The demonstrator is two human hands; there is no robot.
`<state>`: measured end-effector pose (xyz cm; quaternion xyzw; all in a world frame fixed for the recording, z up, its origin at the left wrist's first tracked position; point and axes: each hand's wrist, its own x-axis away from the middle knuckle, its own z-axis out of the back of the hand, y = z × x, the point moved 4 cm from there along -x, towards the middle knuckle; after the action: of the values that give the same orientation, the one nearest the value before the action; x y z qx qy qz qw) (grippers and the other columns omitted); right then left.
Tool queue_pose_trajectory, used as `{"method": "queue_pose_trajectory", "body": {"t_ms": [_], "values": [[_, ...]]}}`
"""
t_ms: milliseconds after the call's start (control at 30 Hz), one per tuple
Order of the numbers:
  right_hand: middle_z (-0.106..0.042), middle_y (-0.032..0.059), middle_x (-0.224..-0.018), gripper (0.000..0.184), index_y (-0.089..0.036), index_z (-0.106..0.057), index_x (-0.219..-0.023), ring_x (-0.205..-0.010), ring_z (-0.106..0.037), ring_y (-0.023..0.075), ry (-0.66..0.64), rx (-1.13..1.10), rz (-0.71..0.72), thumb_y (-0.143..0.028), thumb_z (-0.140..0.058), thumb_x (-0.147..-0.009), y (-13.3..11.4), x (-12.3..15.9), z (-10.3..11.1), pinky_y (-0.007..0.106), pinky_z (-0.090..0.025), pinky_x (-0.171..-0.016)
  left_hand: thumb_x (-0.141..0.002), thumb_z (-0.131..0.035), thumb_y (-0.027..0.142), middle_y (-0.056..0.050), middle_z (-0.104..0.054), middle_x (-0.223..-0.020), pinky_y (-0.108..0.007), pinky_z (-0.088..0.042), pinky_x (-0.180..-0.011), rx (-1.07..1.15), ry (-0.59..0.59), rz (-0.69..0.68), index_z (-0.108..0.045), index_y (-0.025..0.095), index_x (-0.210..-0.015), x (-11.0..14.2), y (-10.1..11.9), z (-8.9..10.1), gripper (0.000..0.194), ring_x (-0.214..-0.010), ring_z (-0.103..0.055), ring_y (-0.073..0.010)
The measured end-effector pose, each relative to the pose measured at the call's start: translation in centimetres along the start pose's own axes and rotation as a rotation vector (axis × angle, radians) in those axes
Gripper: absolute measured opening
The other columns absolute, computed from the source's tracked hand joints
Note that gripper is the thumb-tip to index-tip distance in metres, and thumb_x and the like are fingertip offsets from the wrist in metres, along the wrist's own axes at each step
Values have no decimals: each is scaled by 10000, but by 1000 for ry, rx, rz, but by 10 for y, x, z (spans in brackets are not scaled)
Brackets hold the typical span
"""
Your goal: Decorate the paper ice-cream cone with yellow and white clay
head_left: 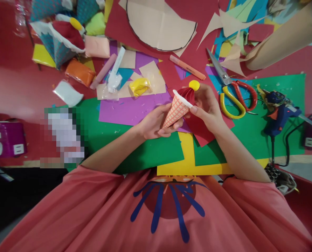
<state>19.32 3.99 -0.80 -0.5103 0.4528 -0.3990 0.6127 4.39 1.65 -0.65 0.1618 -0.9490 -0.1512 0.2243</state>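
Note:
In front of my chest I hold a paper ice cream cone (pixel 177 109) with an orange criss-cross pattern and a white rim. It tilts, its tip pointing down and left. Dark red folded material (pixel 189 93) fills its mouth, topped by a yellow ball or disc (pixel 194 85). The fingers of my left hand (pixel 158 121) wrap round the lower cone. My right hand (pixel 208 108) grips the rim with its thumb, its other fingers behind the red filling and partly hidden. Below the hands lie red, purple and green sheets (pixel 145 154).
Large scissors (pixel 226 82) lie open on the right, near a blue glue gun (pixel 280 117) with a cord. An orange highlighter (pixel 187 67) rests beyond my hands. Bigger blue cones (pixel 60 42) and several clay packets (pixel 80 72) sit at the left. A cut beige sheet (pixel 161 24) lies at the back.

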Motion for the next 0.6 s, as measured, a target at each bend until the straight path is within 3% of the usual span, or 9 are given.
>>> {"method": "queue_pose_trajectory", "body": {"t_ms": [133,333,467,600], "values": [[-602,15,-1292,505,-316,-505,-1249,-1233,-585,211,-101,-97,-20,-520,-662,-814,-6,3,-5,451,-466,-1102,-944,-333,531,9,-556,-574,-148,-193,-247,-26,-42,41,-601,103,-973,1,-1,0,506,-263,-325,-32],[-625,49,-1270,563,-269,-554,-1225,-1238,-584,234,-73,-32,-84,-594,-661,-779,-6,4,-3,426,-474,-1089,-932,-379,560,8,-601,-613,-154,-266,-272,-84,1,-14,-587,129,-976,-1,-1,1,481,-303,-423,-53],[-634,37,-1229,513,-281,-546,-1222,-1191,-607,232,-53,11,-26,-534,-675,-796,-3,5,0,449,-481,-1075,-877,-489,611,-5,-635,-696,-191,-442,-373,-235,118,-189,-547,137,-1009,-3,-2,8,496,-440,-582,-102],[-647,41,-1192,524,-270,-546,-1207,-1148,-621,235,-47,74,-10,-548,-679,-784,-3,6,0,448,-498,-1043,-788,-648,602,-21,-661,-959,-244,-572,-565,-480,283,-477,-400,239,-1279,1,1,14,660,-621,-671,-121]]}}
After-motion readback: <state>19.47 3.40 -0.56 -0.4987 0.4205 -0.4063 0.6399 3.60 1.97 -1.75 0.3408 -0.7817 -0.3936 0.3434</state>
